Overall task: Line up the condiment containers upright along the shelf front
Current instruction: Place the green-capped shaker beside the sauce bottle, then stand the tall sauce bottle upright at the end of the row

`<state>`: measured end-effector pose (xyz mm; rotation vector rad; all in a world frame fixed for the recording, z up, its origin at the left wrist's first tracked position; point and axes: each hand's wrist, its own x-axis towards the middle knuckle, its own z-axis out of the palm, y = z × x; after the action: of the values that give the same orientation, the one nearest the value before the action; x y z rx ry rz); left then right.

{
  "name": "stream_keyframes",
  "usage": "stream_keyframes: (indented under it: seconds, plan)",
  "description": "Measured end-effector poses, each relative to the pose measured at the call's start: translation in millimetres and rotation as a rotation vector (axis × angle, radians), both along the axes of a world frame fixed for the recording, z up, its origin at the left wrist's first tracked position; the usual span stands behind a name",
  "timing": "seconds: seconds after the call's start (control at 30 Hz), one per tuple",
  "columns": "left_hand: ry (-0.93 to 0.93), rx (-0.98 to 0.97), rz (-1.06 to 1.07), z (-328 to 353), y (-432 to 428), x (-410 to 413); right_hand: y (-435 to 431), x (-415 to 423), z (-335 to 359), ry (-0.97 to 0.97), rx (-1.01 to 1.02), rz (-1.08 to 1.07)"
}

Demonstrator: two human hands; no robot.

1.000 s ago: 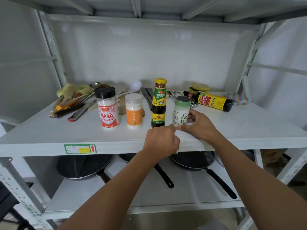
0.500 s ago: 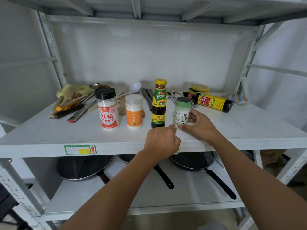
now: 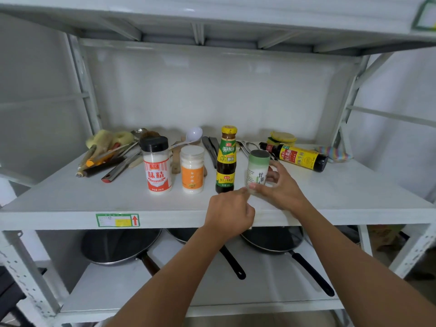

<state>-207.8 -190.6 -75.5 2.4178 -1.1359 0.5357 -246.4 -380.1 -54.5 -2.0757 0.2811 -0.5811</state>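
Observation:
Several containers stand upright in a row near the front of the white shelf: a black-capped shaker with a red label, a white jar with an orange label, a dark sauce bottle with a yellow cap and a green-capped white shaker. My right hand wraps around the green-capped shaker's lower part. My left hand is curled at the shelf front, its forefinger touching that shaker's base. A dark soy sauce bottle with a yellow label lies on its side at the back right.
Kitchen utensils lie piled at the back left, with a white ladle, dark tongs and a yellow sponge behind the row. A striped cloth lies far right. Black pans sit on the lower shelf.
The view has risen slightly. My right hand has stayed on the green-capped shaker, and my left forefinger has reached out to its base.

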Motion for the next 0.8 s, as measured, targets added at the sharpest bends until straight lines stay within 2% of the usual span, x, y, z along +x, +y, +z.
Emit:
stream_keyframes:
  seconds: [0.13,0.23,0.33,0.47,0.57,0.7,0.8]
  plan:
    - [0.058,-0.096,-0.054,-5,8,1,-5,-5,2,-0.154,0.381,-0.091]
    - [0.069,-0.039,-0.198,-1,2,-4,-9,-4,2,-0.274,0.596,-0.197]
    - [0.031,0.043,-0.337,7,-30,-19,-12,-1,1,-0.290,0.620,-0.254]
    - [0.099,-0.037,-0.381,15,-76,-19,-24,-9,4,-0.227,0.615,-0.259]
    - [0.236,-0.117,-0.439,15,-95,-13,-48,-13,10,-0.146,0.386,-0.277]
    - [0.327,-0.141,-0.509,10,-99,-2,-112,7,22,0.061,-0.311,-0.368]
    - [0.308,-0.126,-0.512,8,-101,-5,-153,36,36,0.209,-0.621,-0.448]
